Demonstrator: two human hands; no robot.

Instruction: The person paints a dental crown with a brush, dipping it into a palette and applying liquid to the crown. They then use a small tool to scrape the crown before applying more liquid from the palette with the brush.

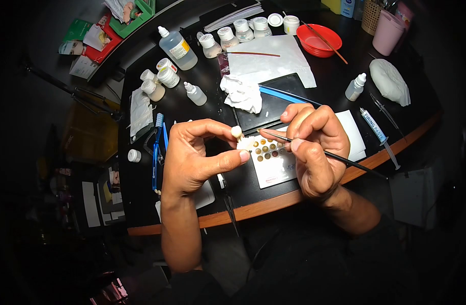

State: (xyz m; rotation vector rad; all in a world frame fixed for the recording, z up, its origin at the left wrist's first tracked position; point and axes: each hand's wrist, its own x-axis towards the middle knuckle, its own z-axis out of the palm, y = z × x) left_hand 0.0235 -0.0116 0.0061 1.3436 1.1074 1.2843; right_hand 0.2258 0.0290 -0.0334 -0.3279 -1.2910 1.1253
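Between the thumb and forefinger of my left hand (195, 155) is a small cream-white dental crown (236, 131), with a whitish jagged piece (246, 143) just below it. My right hand (319, 147) grips a fine paintbrush (357, 166) with a black handle like a pen. Its tip points left toward the crown, a short gap away. Under and between both hands lies a white palette (273, 174) with rows of amber, brown and grey-green wells. My right fingers hide part of the palette.
Behind the hands lie crumpled tissue (241, 94), a dark tray (284, 101) and a white sheet (279, 58). Around them stand a large liquid bottle (178, 49), several powder jars (226, 37) and a red bowl (318, 41). A firing paste syringe (374, 128) lies right; tweezers (229, 208) overhang the front edge.
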